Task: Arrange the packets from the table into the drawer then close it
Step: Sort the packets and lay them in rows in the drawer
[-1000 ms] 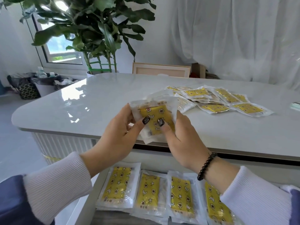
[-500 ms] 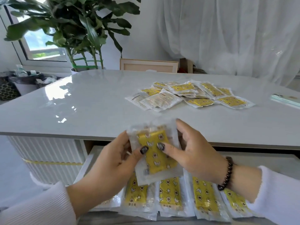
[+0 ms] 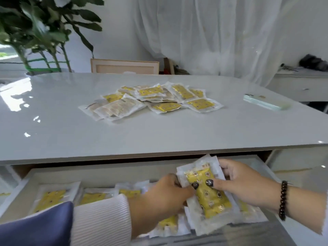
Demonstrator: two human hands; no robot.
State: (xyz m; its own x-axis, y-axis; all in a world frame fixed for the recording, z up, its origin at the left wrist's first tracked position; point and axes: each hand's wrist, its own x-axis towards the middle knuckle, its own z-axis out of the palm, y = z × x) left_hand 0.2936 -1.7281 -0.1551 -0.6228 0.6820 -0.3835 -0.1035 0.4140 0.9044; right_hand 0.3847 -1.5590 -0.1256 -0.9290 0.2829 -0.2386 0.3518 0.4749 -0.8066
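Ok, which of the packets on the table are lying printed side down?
The two pale packets at the pile's left end: they show a whitish back, while the others show yellow fronts.

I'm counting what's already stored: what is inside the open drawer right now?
The drawer holds a row of yellow packets, with both hands holding another packet over them. Sleeves and hands cover part of the row.

No print on the yellow packets [image 3: 207, 192] is sharp enough to read.
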